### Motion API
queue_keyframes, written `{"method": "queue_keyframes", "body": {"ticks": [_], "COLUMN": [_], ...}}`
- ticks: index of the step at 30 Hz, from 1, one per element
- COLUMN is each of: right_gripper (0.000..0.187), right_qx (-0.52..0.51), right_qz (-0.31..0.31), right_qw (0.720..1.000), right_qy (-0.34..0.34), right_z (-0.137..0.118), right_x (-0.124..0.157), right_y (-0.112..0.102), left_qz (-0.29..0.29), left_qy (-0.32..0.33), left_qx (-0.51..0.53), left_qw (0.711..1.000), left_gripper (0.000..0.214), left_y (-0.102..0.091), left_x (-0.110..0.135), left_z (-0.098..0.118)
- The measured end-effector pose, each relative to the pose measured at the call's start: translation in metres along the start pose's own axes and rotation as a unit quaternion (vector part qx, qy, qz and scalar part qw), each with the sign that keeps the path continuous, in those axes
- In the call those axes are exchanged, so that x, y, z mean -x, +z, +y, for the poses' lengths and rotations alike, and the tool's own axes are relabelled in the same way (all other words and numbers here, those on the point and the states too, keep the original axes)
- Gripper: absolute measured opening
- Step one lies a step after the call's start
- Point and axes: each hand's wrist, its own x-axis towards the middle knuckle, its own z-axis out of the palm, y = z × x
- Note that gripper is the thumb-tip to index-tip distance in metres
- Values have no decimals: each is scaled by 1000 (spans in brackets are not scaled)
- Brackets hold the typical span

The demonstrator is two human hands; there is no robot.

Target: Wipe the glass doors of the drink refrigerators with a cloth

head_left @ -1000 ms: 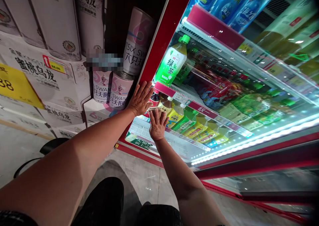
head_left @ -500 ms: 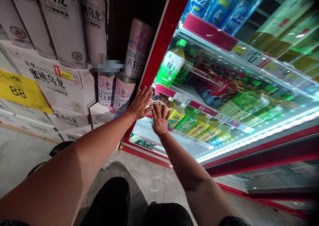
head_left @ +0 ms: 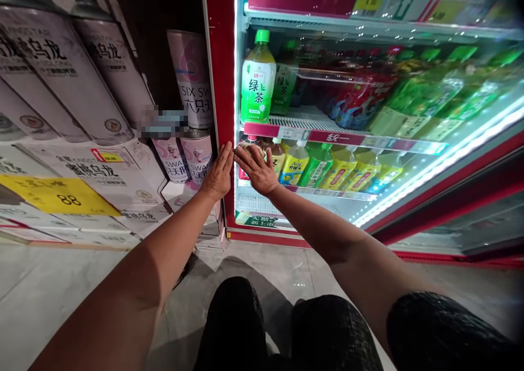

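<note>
My right hand (head_left: 259, 170) presses a pale, crumpled cloth (head_left: 246, 144) flat against the glass of a lit drinks cooler, near its left edge. Most of the cloth is hidden beneath the fingers. Just to the left, my left hand (head_left: 219, 172) lies with its fingers stretched out on the red frame (head_left: 223, 103) of the cooler and holds nothing. Behind the glass, a green tea bottle (head_left: 257, 82) stands on the shelf above my right hand. A row of bottles with yellow and green labels, including a lemon drink (head_left: 295, 166), is right of that hand.
Tall cans (head_left: 110, 71) stand on stacked cartons (head_left: 123, 177) at the left, with a yellow price sign (head_left: 57, 195) in front. Pink and white cans (head_left: 194, 79) stand close beside the cooler frame. Grey floor tiles (head_left: 33, 283) lie below.
The view has turned and levelled, so the cooler now looks upright. My right hand with the cloth has moved a little left and up, close to the frame; my left hand stays on the frame.
</note>
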Motion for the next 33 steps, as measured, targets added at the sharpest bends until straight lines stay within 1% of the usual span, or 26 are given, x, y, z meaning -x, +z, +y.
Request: {"method": "queue_keyframes", "body": {"ticks": [2, 4, 7, 9, 11, 14, 16, 18, 19, 21, 23, 26, 28, 31, 33], "right_gripper": [72, 69, 65, 61, 56, 55, 58, 61, 61, 61, 60, 62, 61, 59, 58], "right_qx": [-14, -31, -53, -62, -66, -69, -65, -56, -51, -43, -36, -26, -20, -18, -22], "right_qz": [5, 8, 2, -10, -27, -40, -23, 14, 37, 80, 108, 122, 125, 128, 126], "right_qw": [1000, 999, 997, 995, 993, 992, 993, 994, 994, 991, 988, 986, 985, 984, 983], "right_qy": [-1, -11, -49, -75, -92, -97, -92, -88, -88, -94, -102, -112, -117, -124, -134], "right_z": [-6, -12, -18, -19, -18, -14, -13, -12, -13, -15, -19, -25, -29, -31, -29], "right_x": [-3, 1, 11, 17, 18, 10, 0, -9, -12, -15, -11, 1, 8, 13, 11], "right_y": [5, 16, 35, 44, 45, 32, 21, 14, 13, 20, 34, 57, 67, 73, 70], "left_qz": [7, 19, 29, 18, 3, -1, -1, 4, 7, 6, -5, -24, -30, -30, -28], "left_qy": [5, 7, -5, -16, -19, -36, -51, -66, -71, -77, -83, -103, -116, -129, -134], "left_qx": [-4, -15, -32, -30, -27, -28, -28, -36, -45, -65, -74, -67, -64, -55, -46], "left_qw": [1000, 1000, 999, 999, 999, 999, 998, 997, 996, 995, 994, 992, 991, 990, 990], "left_gripper": [80, 81, 82, 86, 91, 99, 101, 102, 102, 103, 104, 107, 108, 108, 107], "left_y": [-2, -1, 3, 6, 7, 7, 7, 6, 6, 8, 12, 22, 28, 35, 35], "left_x": [1, 2, 6, 13, 22, 34, 38, 40, 41, 43, 48, 61, 71, 83, 86], "left_z": [2, 5, 10, 13, 15, 17, 18, 18, 19, 20, 22, 25, 25, 26, 27]}}
